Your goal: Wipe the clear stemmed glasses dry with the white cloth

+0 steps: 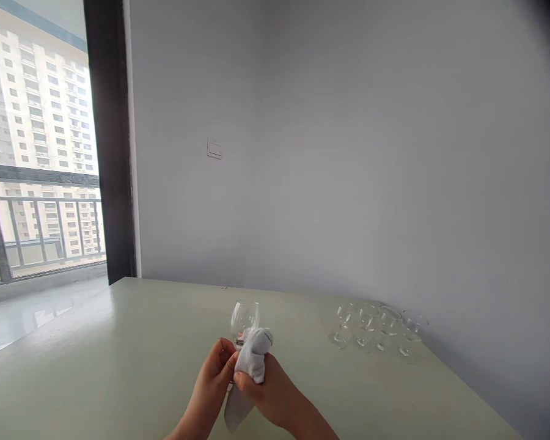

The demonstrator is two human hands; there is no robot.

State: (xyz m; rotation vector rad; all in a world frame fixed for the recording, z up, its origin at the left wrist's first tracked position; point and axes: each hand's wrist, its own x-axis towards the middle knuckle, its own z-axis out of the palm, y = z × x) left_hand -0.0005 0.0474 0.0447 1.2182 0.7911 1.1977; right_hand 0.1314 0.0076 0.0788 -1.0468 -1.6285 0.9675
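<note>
A clear stemmed glass (244,318) is held upright above the near middle of the table, its bowl pointing up. My left hand (215,370) is closed at the lower part of the glass, thumb and fingers pinched near the stem. A white cloth (253,357) is bunched in my right hand (275,391), which presses it against the right side of the glass. One end of the cloth hangs down below my hands. The stem and foot of the glass are mostly hidden by the cloth and my fingers.
Several clear stemmed glasses (366,321) stand close together at the right rear of the pale green table (132,342). Grey walls (348,153) rise behind and to the right. A wall switch (214,149) and a window with a dark frame (107,140) are farther back.
</note>
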